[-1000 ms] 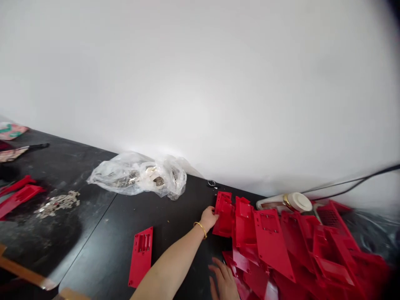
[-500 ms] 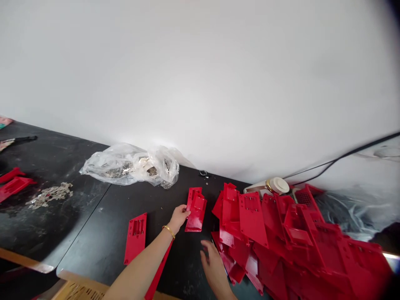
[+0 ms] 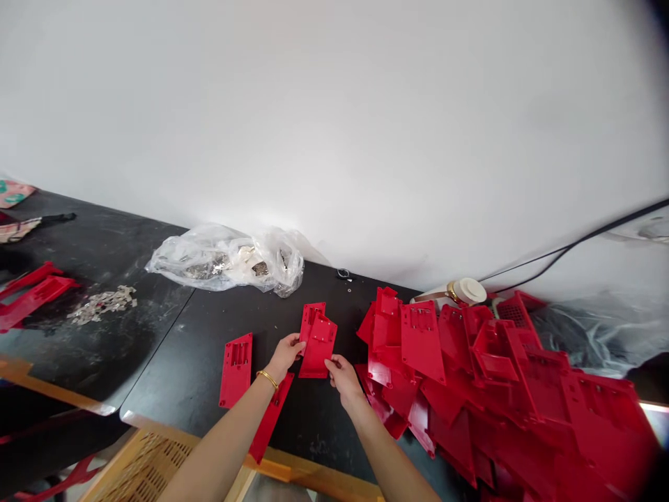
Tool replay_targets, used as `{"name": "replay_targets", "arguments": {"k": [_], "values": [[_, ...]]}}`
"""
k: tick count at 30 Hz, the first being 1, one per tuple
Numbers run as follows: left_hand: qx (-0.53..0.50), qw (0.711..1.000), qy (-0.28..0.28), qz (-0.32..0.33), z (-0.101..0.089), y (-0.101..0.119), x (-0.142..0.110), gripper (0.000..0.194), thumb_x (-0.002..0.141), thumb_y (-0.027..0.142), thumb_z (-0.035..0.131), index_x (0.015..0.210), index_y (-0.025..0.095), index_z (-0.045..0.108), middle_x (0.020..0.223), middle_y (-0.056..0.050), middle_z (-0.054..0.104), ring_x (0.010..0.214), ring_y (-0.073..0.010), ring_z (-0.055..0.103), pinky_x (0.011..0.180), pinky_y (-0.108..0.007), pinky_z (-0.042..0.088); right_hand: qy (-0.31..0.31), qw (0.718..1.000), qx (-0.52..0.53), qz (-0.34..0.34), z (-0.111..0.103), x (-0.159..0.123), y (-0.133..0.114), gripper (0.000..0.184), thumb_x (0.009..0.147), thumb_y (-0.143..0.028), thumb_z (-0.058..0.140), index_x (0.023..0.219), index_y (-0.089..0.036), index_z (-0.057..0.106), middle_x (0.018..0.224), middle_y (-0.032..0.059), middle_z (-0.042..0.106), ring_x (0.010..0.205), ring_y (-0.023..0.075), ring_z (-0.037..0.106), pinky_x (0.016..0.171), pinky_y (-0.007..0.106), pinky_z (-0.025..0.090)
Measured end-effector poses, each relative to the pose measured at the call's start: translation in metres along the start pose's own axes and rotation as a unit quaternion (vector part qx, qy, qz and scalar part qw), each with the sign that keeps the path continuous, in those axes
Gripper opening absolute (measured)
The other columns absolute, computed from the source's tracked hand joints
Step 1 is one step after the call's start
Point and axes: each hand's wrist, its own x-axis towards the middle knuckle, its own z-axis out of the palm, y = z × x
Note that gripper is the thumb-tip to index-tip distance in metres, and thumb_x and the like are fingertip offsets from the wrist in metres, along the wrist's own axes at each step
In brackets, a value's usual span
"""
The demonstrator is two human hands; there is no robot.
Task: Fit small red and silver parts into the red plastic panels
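Observation:
Both my hands hold a red plastic panel (image 3: 316, 339) above the black table (image 3: 209, 328). My left hand (image 3: 285, 353), with a gold bangle at the wrist, grips its left edge. My right hand (image 3: 342, 373) pinches its lower right corner. To the left of my left hand another flat red panel (image 3: 236, 360) lies on the table, and one more red piece (image 3: 272, 418) is partly under my left forearm. A big heap of red panels (image 3: 470, 376) lies to the right.
A clear plastic bag of small metal parts (image 3: 230, 258) sits by the white wall. Loose metal bits (image 3: 102, 303) and two red pieces (image 3: 31, 293) lie at left. A white device (image 3: 460, 291) and a black cable (image 3: 575, 244) are behind the heap. A woven basket (image 3: 141, 474) is below the table edge.
My left hand pulled a red panel off the heap and brought it leftward to the table's middle. My right hand left the heap's edge and took hold of the panel's lower corner.

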Motion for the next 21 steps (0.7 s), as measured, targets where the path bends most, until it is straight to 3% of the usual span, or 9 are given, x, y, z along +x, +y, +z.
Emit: {"name": "replay_targets", "arguments": {"k": [7, 11, 17, 21], "values": [[0.012, 0.997, 0.080, 0.009, -0.026, 0.012, -0.001, 0.029, 0.093, 0.033, 0.062, 0.117, 0.015, 0.062, 0.115, -0.008, 0.066, 0.097, -0.0208, 0.066, 0.083, -0.042, 0.057, -0.018, 0.999, 0.037, 0.009, -0.034, -0.042, -0.007, 0.019, 0.097, -0.033, 0.060, 0.096, -0.014, 0.061, 0.073, -0.0049, 0.058, 0.050, 0.0059, 0.050, 0.045, 0.018, 0.043], [-0.004, 0.990, 0.127, 0.067, -0.031, 0.019, -0.030, 0.033, 0.091, 0.031, 0.064, 0.120, 0.016, 0.061, 0.130, -0.011, 0.060, 0.115, -0.0258, 0.060, 0.099, -0.050, 0.049, -0.041, 0.998, 0.052, -0.009, -0.042, -0.071, -0.015, 0.020, 0.096, -0.035, 0.061, 0.093, -0.015, 0.060, 0.069, -0.0068, 0.051, 0.048, 0.0051, 0.042, 0.043, 0.018, 0.035], [-0.078, 0.989, 0.035, 0.122, 0.003, 0.036, -0.107, 0.041, 0.079, 0.045, 0.071, 0.112, 0.021, 0.068, 0.121, -0.012, 0.071, 0.116, -0.0256, 0.064, 0.103, -0.038, 0.047, -0.081, 0.994, 0.074, -0.026, -0.038, -0.110, -0.036, 0.041, 0.078, -0.059, 0.070, 0.089, -0.021, 0.062, 0.069, -0.0056, 0.049, 0.052, 0.0083, 0.038, 0.045, 0.021, 0.029], [-0.116, 0.986, 0.026, 0.114, 0.023, 0.050, -0.139, 0.052, 0.076, 0.050, 0.071, 0.118, 0.020, 0.066, 0.128, -0.012, 0.067, 0.121, -0.0261, 0.061, 0.103, -0.037, 0.046, -0.111, 0.991, 0.072, -0.033, -0.036, -0.127, -0.047, 0.040, 0.077, -0.060, 0.070, 0.087, -0.022, 0.062, 0.071, -0.0046, 0.051, 0.055, 0.0096, 0.038, 0.046, 0.021, 0.027]]}}
